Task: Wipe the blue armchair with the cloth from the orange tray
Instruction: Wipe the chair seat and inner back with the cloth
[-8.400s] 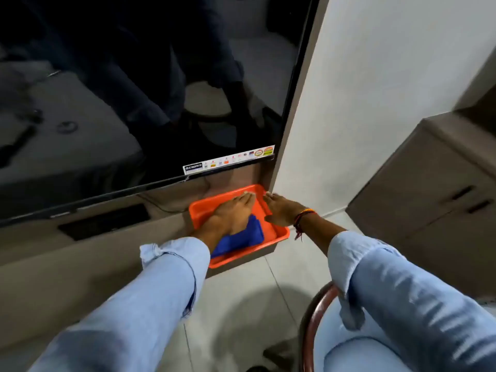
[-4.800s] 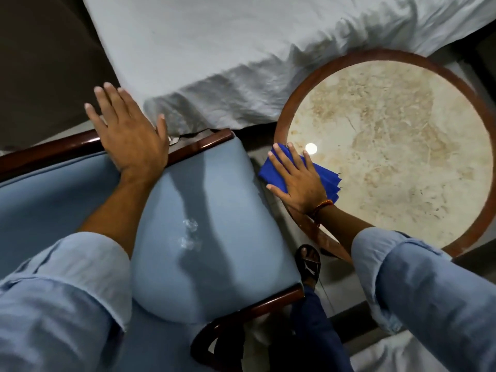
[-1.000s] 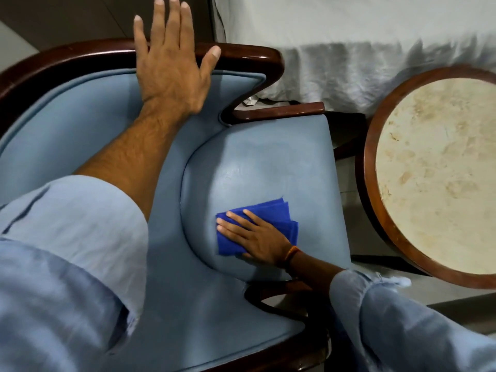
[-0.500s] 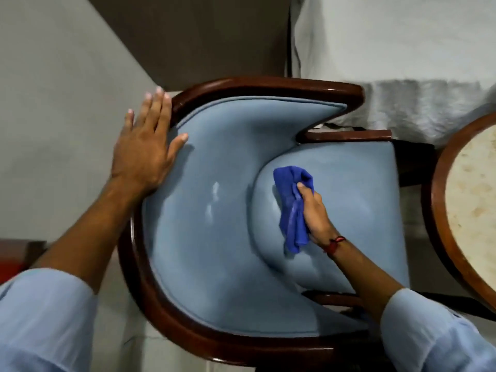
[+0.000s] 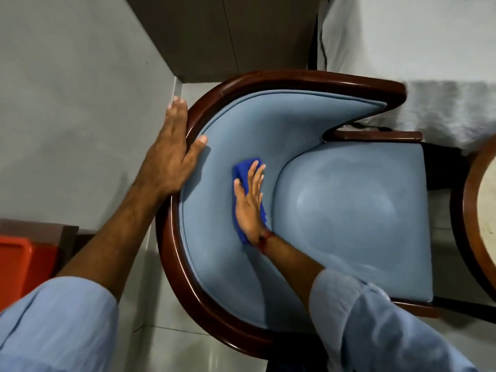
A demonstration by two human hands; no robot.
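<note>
Blue cloth [image 5: 242,168] mostly under right hand [image 5: 249,208] | orange tray [image 5: 24,264] cut off

Blue armchair [image 5: 349,210] viewed from straight above: pale blue upholstery, curved tub back, rounded seat cushion, glossy dark reddish-brown wooden rim and armrests. Deep blue cloth [image 5: 243,170] spread against the inner backrest, just left of the seat cushion's edge, pressed flat under the right hand [image 5: 251,205], with only its upper end and a strip along the lower side showing. Orange tray [image 5: 24,267] at far left, well apart from the chair, cut by the frame edge, seemingly on a dark shelf.
</note>
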